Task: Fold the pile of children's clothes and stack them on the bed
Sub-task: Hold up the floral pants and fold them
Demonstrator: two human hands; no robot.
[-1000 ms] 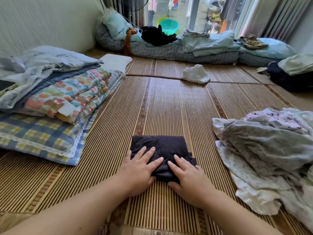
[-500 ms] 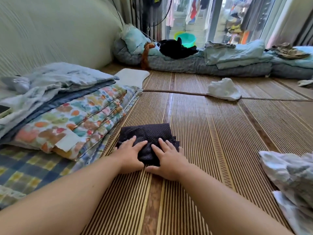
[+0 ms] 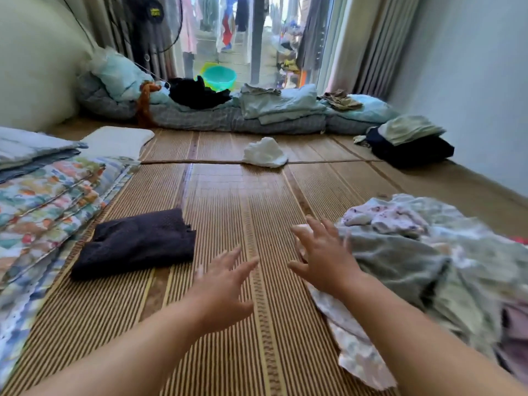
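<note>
Lying folded on the striped woven mat [image 3: 257, 324], the dark dotted garment [image 3: 137, 241] is seen at the left of the view, just beside the edge of the colourful patterned quilt [image 3: 48, 201] and apart from both hands. No hand is touching it. The left hand [image 3: 225, 287] is held over bare mat near the middle of the view, its grip spread, fingers apart and holding nothing. The right hand [image 3: 323, 252] is held further right, at the near edge of the pile of unfolded clothes [image 3: 428, 252]; its grip is likewise spread, with fingers splayed. Whether its fingertips are touching the cloth cannot be told, as the hand is blurred.

The pile is heaped on the mat at the right: a grey-green piece on top, a pale printed piece behind it, and a light floral piece spread flat beneath, reaching toward the near edge of the view under the right forearm.

Further back, a crumpled white cloth [image 3: 265, 152] is seen alone on the mat. Along the far side, rolled and folded bedding [image 3: 257, 118] is laid in front of the window, with a green basin [image 3: 218, 77] behind it. A dark folded stack [image 3: 411, 147] is set near the right wall.
</note>
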